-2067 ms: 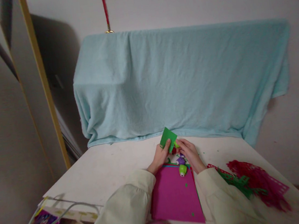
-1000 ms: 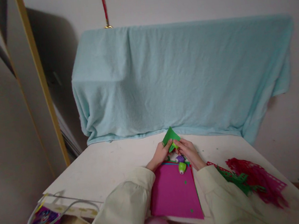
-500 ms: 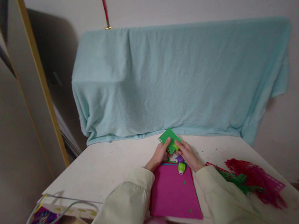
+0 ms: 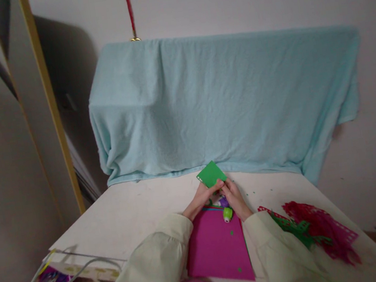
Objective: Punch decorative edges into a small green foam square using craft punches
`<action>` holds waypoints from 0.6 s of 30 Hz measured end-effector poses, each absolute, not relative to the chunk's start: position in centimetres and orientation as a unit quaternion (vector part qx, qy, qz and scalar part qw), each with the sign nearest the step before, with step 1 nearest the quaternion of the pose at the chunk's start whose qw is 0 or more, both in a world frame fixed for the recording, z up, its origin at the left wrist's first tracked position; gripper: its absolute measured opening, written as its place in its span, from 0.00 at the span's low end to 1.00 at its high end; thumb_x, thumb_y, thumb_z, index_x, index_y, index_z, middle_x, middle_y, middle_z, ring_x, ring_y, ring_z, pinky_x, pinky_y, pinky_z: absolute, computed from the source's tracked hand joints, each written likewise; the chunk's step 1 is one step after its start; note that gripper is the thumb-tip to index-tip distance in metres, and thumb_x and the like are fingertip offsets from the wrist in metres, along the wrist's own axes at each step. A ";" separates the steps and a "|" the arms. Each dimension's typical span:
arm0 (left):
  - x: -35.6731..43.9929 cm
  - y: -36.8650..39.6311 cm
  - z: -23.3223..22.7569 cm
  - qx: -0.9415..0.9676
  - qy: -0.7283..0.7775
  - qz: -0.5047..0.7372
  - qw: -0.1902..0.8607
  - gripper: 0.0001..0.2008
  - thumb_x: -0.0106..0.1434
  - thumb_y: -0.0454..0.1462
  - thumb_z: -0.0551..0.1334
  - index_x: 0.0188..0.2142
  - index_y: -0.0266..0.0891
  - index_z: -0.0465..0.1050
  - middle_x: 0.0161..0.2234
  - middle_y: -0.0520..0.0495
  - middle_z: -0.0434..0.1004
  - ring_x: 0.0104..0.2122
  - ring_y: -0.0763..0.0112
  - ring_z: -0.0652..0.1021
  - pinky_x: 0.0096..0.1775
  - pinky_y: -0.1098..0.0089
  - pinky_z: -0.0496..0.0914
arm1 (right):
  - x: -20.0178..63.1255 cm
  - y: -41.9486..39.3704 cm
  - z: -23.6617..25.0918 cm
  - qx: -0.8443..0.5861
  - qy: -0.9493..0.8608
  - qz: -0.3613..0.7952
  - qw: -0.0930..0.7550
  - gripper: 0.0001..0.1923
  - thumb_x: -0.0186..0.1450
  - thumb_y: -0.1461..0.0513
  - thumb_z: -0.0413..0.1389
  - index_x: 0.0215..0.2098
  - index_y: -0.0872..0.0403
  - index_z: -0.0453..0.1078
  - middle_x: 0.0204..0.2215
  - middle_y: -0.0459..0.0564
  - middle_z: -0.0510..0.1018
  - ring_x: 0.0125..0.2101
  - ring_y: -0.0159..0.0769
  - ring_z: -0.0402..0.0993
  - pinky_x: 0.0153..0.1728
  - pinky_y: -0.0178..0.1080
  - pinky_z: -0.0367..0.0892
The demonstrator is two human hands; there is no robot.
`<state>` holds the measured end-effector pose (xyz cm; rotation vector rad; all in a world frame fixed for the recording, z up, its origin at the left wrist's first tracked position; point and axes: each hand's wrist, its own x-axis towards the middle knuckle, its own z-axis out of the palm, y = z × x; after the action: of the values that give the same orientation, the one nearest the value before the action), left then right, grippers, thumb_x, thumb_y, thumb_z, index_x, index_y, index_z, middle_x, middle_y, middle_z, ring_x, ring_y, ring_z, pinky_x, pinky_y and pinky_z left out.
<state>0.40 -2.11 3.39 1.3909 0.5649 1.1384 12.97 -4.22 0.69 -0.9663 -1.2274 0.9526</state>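
Green sheet (image 4: 210, 174) now flatter (earlier tilted), both hands closer together.

I counted one green paper square (image 4: 210, 174), one pink sheet (image 4: 216, 248), two small punches, one green punch (image 4: 227, 214) and one purple punch (image 4: 224, 202), one blue cloth (image 4: 224, 100), and two heaps of cut scraps: red scraps (image 4: 322, 229) and green scraps (image 4: 296, 228).

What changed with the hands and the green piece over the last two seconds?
Both hands, left hand and right hand, kept hold of the green sheet, turning it from an upright point to a flatter tilt; the light-green punch seen at its edge earlier is now hidden. The magenta sheet, small punches and red cutouts stayed put.
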 end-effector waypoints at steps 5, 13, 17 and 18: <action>0.2 -2.1 3.7 0.582 0.209 0.497 0.609 0.24 0.50 0.50 0.69 0.38 0.34 0.71 0.35 0.43 0.74 0.35 0.68 0.73 0.42 0.68 0.67 | 13.0 -4.1 0.7 -0.418 -0.548 0.381 0.616 0.17 0.61 0.48 0.57 0.43 0.49 0.70 0.39 0.49 0.77 0.39 0.39 0.72 0.41 0.39 0.67; 0.9 -1.8 2.2 0.555 0.223 0.474 0.646 0.24 0.55 0.54 0.63 0.35 0.33 0.71 0.29 0.46 0.73 0.26 0.72 0.71 0.34 0.70 0.66 | 13.1 -3.5 0.8 -0.443 -0.538 0.395 0.600 0.19 0.60 0.46 0.56 0.36 0.52 0.70 0.18 0.41 0.69 0.16 0.29 0.60 0.18 0.32 0.55; 1.0 -1.5 2.1 0.523 0.238 0.498 0.649 0.26 0.57 0.56 0.60 0.36 0.34 0.71 0.28 0.47 0.73 0.26 0.71 0.72 0.34 0.70 0.66 | 13.2 -3.6 1.5 -0.410 -0.538 0.428 0.600 0.18 0.61 0.46 0.56 0.35 0.52 0.69 0.18 0.41 0.67 0.16 0.29 0.60 0.18 0.33 0.54; 1.0 -1.5 2.1 0.518 0.247 0.501 0.648 0.26 0.57 0.57 0.59 0.36 0.34 0.72 0.28 0.47 0.73 0.27 0.70 0.73 0.33 0.70 0.66 | 13.2 -3.6 1.6 -0.410 -0.533 0.429 0.603 0.18 0.61 0.46 0.56 0.34 0.52 0.68 0.18 0.41 0.67 0.16 0.28 0.60 0.18 0.33 0.54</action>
<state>1.02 -1.48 2.06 1.1787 0.5619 1.1390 13.16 -3.60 1.58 -0.9482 -1.2349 0.9930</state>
